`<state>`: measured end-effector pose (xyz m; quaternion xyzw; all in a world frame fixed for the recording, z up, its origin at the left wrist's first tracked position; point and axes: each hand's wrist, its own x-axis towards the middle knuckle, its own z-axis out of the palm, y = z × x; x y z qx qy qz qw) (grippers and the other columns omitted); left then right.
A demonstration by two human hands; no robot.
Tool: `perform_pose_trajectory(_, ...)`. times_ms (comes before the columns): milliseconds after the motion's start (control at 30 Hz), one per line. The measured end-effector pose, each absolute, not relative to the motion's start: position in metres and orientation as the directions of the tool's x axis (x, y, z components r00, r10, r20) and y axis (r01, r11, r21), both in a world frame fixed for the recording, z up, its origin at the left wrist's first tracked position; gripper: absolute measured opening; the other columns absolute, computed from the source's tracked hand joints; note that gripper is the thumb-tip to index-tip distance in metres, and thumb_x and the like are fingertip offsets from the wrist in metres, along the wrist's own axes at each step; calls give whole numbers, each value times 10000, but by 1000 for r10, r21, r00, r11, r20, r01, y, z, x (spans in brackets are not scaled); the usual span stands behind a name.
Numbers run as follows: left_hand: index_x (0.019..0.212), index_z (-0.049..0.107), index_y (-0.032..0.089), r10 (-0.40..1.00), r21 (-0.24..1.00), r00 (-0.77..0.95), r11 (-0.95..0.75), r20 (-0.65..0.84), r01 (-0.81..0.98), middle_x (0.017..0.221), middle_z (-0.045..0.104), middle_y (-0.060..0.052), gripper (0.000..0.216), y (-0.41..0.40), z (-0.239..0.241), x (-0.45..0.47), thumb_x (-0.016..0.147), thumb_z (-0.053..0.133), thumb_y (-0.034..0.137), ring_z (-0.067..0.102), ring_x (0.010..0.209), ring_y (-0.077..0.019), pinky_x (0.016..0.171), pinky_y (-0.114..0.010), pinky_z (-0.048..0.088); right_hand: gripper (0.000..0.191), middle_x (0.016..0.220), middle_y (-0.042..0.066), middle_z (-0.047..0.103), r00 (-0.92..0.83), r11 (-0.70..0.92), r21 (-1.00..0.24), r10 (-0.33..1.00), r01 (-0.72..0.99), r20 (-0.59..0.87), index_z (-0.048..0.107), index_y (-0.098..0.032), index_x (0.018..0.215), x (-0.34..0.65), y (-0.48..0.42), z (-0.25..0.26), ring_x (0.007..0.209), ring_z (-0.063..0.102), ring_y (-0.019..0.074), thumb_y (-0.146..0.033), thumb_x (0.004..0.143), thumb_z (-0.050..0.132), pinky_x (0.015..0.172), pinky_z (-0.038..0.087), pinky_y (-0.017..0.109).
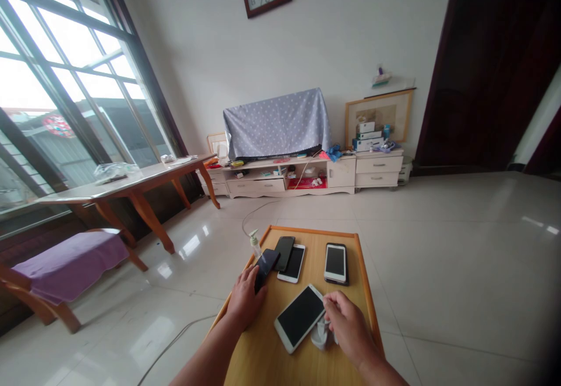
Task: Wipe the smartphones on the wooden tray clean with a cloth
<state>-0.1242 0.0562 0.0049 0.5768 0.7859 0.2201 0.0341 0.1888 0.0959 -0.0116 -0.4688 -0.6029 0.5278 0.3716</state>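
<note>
Wall (193, 52), white. Floor (442, 257), glossy tile. Beyond far edge of tabletop (260, 345): white cabinet (342, 176). Off left edge: daylit window (79, 41), wooden table (146, 175), purple-draped chair (74, 263). Beyond far right corner: dark door (486, 70), apparently.

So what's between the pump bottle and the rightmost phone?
The head view shows a dark phone at your left hand, a black phone, and a white phone partly beneath it.

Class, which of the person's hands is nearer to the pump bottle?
Left. The left hand is just on the near side of the pump bottle; the right hand is farther off, beside the large white-framed device.
</note>
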Motion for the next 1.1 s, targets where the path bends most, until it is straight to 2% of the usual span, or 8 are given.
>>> perform_pose_trajectory(300, 1510, 339, 233, 906, 399, -381, 285, 185, 872, 1623, 306, -91, 715, 24, 6, -118, 855, 582, 385, 342, 1475, -282, 1198, -429, 334, 401, 720, -15, 660, -283, -1, -984, 958, 177, -51, 638, -249, 939, 191, 95, -10, 616, 616, 172, -621, 899, 492, 546, 455, 260)
perform_pose_trajectory(400, 1509, 313, 217, 900, 405, -401, 307, 170, 861, 1613, 301, -105, 739, 15, 7, -121, 839, 587, 365, 327, 1483, -272, 1206, -412, 321, 390, 724, -9, 661, -288, 5, -987, 957, 159, -41, 635, -246, 923, 191, 93, -8, 647, 629, 180, -614, 891, 507, 566, 469, 265)
perform_pose_trajectory(567, 1447, 390, 226, 898, 387, -413, 331, 151, 861, 1514, 437, -91, 666, 11, 13, -124, 821, 579, 348, 442, 1392, -255, 1142, -396, 387, 389, 720, -7, 660, -280, 6, -986, 959, 167, -41, 631, -250, 918, 190, 92, -9, 648, 632, 188, -617, 887, 507, 548, 463, 270)
perform_pose_trajectory(733, 1406, 463, 237, 900, 330, -404, 336, 164, 882, 1491, 487, -100, 641, 19, 24, -111, 801, 619, 380, 418, 1383, -316, 1147, -469, 333, 398, 703, -14, 658, -277, -1, -983, 959, 181, -52, 633, -255, 902, 191, 92, -8, 628, 625, 183, -629, 880, 498, 570, 472, 273)
perform_pose_trajectory(900, 1356, 543, 261, 948, 286, -262, 204, 179, 936, 1466, 529, -70, 483, 40, 33, -79, 895, 546, 407, 420, 1377, -278, 1146, -420, 315, 411, 705, -14, 663, -278, 0, -982, 959, 190, -54, 640, -253, 913, 190, 96, -10, 619, 622, 177, -636, 873, 493, 568, 469, 269)
perform_pose_trajectory(1000, 1251, 629, 274, 969, 268, -191, 145, 154, 952, 1294, 640, -76, 358, 59, 35, -58, 937, 484, 368, 518, 1250, -278, 1045, -410, 386, 416, 700, -18, 659, -275, 3, -980, 960, 201, -53, 643, -251, 928, 189, 98, -14, 602, 612, 172, -634, 878, 488, 552, 458, 267)
perform_pose_trajectory(1100, 1159, 677, 286, 979, 246, -162, 128, 125, 961, 1180, 666, -80, 306, 77, 35, -44, 932, 476, 329, 563, 1159, -271, 975, -391, 411, 407, 691, -19, 651, -276, 4, -983, 960, 185, -48, 643, -248, 924, 188, 100, -16, 595, 607, 169, -623, 886, 487, 546, 458, 268)
